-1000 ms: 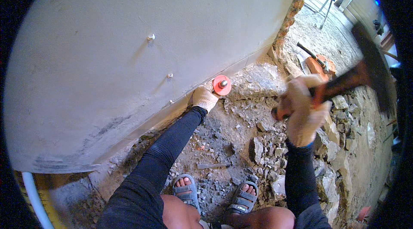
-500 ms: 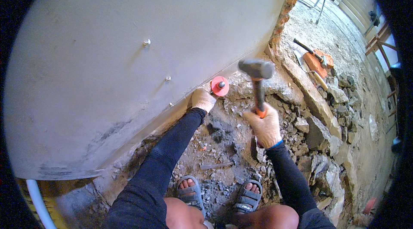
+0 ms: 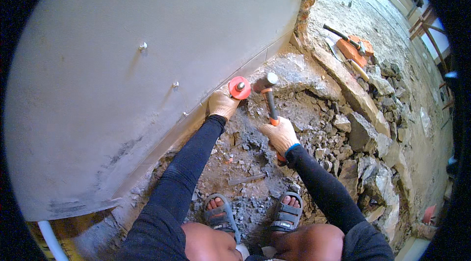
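Observation:
Close to the foot of the grey wall (image 3: 108,89), my left hand (image 3: 223,104), in a pale glove, is closed around a chisel (image 3: 240,86) with a round red hand guard. The chisel's metal head shows above the guard; its lower end is hidden. My right hand (image 3: 281,136), also gloved, grips the black and orange handle of a club hammer (image 3: 266,82). The hammer's head is just right of the red guard, slightly blurred. Below both hands lies broken, rubble-strewn ground (image 3: 245,153).
Broken stones (image 3: 365,138) pile up on the right beside a long raised slab edge (image 3: 348,89). Beyond it, another hammer (image 3: 343,35) and a trowel (image 3: 359,70) lie by orange bricks (image 3: 351,51). A flat metal bar (image 3: 246,179) lies ahead of my sandals.
The hammer has come down and left toward the chisel, with my right hand lower. My left hand stays on the chisel. The whole view has shifted a little.

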Motion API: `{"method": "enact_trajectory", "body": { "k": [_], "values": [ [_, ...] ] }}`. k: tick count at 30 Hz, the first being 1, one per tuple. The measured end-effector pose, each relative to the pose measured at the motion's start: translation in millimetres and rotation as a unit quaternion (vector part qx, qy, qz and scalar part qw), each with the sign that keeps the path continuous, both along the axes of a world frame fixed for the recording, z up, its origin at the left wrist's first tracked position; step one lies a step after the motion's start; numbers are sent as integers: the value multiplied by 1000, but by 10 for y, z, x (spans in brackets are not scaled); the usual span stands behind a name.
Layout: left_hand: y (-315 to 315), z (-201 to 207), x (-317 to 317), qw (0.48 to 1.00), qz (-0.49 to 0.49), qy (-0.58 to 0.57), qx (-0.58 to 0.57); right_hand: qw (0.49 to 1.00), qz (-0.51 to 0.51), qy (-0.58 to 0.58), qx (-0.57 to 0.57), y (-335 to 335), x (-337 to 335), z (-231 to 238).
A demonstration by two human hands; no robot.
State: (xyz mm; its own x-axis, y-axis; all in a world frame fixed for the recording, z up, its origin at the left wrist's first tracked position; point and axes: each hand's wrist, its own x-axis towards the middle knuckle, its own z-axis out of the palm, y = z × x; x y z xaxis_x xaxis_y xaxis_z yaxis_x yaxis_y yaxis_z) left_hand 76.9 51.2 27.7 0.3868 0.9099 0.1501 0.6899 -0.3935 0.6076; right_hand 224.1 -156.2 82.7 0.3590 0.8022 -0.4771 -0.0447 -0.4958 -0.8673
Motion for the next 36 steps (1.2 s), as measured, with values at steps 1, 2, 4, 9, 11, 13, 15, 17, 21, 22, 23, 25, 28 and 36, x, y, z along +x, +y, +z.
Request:
{"method": "enact_trajectory", "body": {
  "k": [1, 2, 4, 9, 11, 13, 15, 17, 21, 22, 23, 25, 28, 36],
  "values": [
    [-25, 8, -8, 1000, 2, -13, -1, 999, -14, 32, -21, -144, 27, -114],
    [-50, 5, -25, 999, -9, -42, 0, 998, 10, -57, -34, -267, 72, -210],
    [-164, -45, -83, 992, -37, -117, 27, 987, 23, -152, -43, -510, 147, -356],
    [-848, -353, -436, 984, -80, -157, -5, 986, 2, -36, -161, -944, 180, -560],
    [-1196, -449, -606, 987, -82, -131, -37, 990, -3, 2, -139, -1005, 141, -599],
    [-1469, -485, -749, 979, -154, -127, -28, 991, -9, 2, -131, -1021, 97, -622],
    [-1715, -489, -827, 966, -232, -107, -32, 994, -2, -2, -108, -1015, 70, -627],
    [-1910, -498, -788, 956, -237, -146, -93, 993, -2, 27, -119, -1001, 70, -623],
    [-1809, -586, -476, 913, -70, -338, -216, 984, -34, 129, -115, -1005, 126, -615],
    [-1631, -616, -394, 907, -20, -364, -213, 991, -13, 67, -114, -998, 147, -617],
    [-1428, -639, -319, 913, 15, -366, -179, 990, -21, 107, -91, -1012, 157, -612],
    [-1057, -678, -196, 926, 42, -365, -92, 981, -39, 165, -96, -1019, 173, -600],
    [-719, -753, 10, 925, 62, -351, -129, 979, -52, 171, -102, -1015, 166, -571],
    [-989, -1014, 493, 844, -13, -440, -307, 977, -44, 176, -114, -988, 184, -589]
  ]
}}
